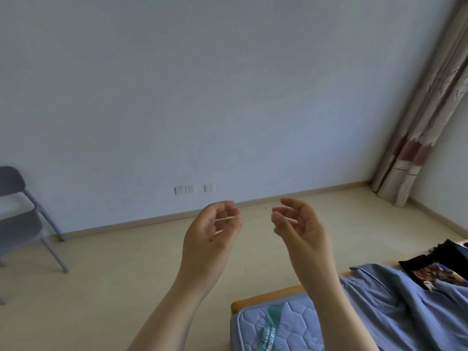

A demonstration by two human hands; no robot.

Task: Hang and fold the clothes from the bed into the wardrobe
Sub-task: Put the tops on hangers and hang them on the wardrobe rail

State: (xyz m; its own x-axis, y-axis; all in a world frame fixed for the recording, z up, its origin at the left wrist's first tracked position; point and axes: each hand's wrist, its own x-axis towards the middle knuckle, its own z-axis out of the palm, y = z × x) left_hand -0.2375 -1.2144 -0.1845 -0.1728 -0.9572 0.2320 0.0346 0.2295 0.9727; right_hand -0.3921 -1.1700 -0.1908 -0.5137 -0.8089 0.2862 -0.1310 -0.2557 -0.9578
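A: Where do the clothes lie?
B: On the bed (266,297), at the lower right. A black garment (425,262) with a bright printed picture lies crumpled at the far right edge. It touches a rumpled blue cloth (395,307) spread over the quilted blue mattress (296,323). Whether the blue cloth is clothing or a sheet, I cannot tell.
A: And the hands?
B: Both are raised in front of the wall (202,84), palms toward the camera, apart from each other. The left hand (210,231) has its fingers loosely curled and holds nothing. The right hand (301,226) is likewise loosely curled and holds nothing.
A: What else is around?
B: A teal band (272,328) with printed characters crosses the mattress. A grey chair (20,224) stands at the left by the wall. White sockets (184,190) sit low on the wall, and a patterned curtain (415,138) hangs in the right corner.
A: Anything blocking the view?
B: The right forearm (326,287) crosses in front of the mattress and the blue cloth's near edge.
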